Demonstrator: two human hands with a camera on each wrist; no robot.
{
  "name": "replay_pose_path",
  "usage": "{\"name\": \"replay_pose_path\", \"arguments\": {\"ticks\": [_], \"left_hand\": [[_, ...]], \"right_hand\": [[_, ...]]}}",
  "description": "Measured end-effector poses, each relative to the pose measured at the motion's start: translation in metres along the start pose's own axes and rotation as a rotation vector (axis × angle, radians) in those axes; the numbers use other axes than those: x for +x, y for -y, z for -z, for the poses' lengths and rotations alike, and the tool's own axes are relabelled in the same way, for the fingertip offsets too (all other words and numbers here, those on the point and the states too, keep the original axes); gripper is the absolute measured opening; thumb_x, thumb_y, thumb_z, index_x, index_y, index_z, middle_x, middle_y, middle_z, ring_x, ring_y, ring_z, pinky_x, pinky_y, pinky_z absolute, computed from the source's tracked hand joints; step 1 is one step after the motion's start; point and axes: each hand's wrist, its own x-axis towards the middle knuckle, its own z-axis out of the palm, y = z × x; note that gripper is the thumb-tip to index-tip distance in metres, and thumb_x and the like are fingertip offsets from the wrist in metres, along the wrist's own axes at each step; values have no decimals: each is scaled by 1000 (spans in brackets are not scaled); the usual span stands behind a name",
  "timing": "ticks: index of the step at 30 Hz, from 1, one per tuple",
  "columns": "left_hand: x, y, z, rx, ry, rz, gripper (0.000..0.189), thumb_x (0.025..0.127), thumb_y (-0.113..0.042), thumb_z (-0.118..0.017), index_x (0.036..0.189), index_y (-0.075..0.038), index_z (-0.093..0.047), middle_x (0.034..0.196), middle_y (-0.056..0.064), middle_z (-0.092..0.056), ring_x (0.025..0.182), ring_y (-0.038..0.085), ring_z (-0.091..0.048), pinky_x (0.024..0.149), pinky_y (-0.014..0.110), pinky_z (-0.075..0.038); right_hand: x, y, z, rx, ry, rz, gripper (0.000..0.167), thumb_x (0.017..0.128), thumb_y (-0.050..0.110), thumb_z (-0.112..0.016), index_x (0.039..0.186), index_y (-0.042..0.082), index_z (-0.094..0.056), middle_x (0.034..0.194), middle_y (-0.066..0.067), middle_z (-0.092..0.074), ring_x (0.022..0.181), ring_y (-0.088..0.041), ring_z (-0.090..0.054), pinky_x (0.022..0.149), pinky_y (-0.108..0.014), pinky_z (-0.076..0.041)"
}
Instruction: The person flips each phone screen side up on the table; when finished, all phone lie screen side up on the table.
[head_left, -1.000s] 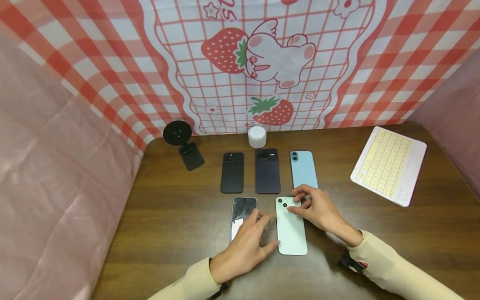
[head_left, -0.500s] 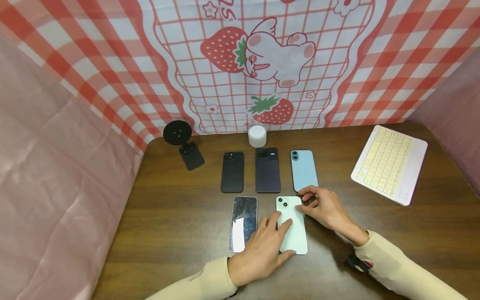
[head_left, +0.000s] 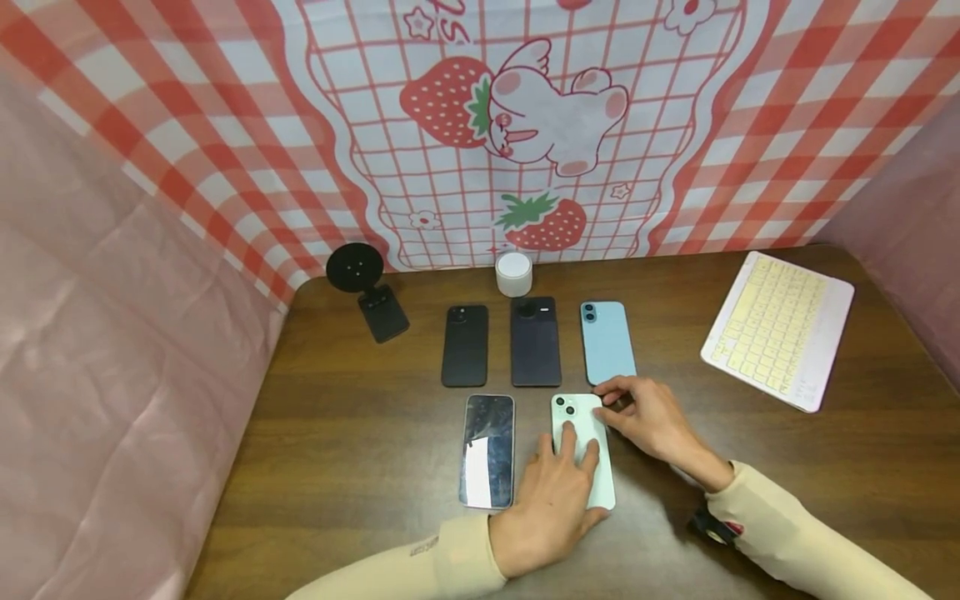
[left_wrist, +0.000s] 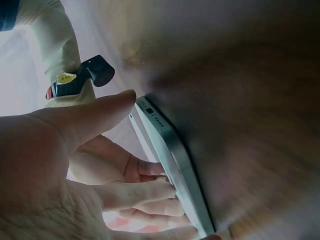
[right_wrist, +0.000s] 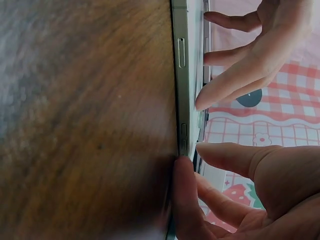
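A mint-green smartphone (head_left: 609, 492) lies back side up on the wooden table. My left hand (head_left: 551, 508) rests across it, fingers spread and fairly straight on its back. In the left wrist view, the left thumb tip (left_wrist: 129, 97) touches the phone's bottom end, near the charging port. At the top right corner, my right hand (head_left: 652, 421) pinches the phone, thumb on the back and a finger against the edge, as the right wrist view shows. To the left lies a smartphone with its glossy screen up (head_left: 489, 450). The mint phone's middle is partly hidden by the left fingers.
Behind lie a black phone (head_left: 465, 346), a dark purple phone (head_left: 536, 346) and a light blue phone (head_left: 608, 346). A black phone stand (head_left: 356, 268), a white round container (head_left: 514, 275) and a white keyboard with yellow keys (head_left: 780, 329) stand near the checked cloth (head_left: 360, 100).
My left hand has moved right, off the screen-up phone and onto the mint-green smartphone's back. The right hand has shifted slightly right to that phone's top corner, uncovering the light blue phone's lower end.
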Motion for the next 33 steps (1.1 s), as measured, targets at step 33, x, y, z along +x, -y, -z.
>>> {"name": "replay_pose_path", "arguments": {"ticks": [33], "left_hand": [[12, -15, -2, 194, -54, 21, 93, 75, -81, -73, 142, -18, -63, 133, 22, -65, 109, 33, -64, 87, 26, -57]], "right_hand": [[2, 3, -2, 57, 46, -68, 27, 92, 14, -77, 115, 0, -74, 92, -8, -76, 58, -8, -68, 57, -22, -49]]}}
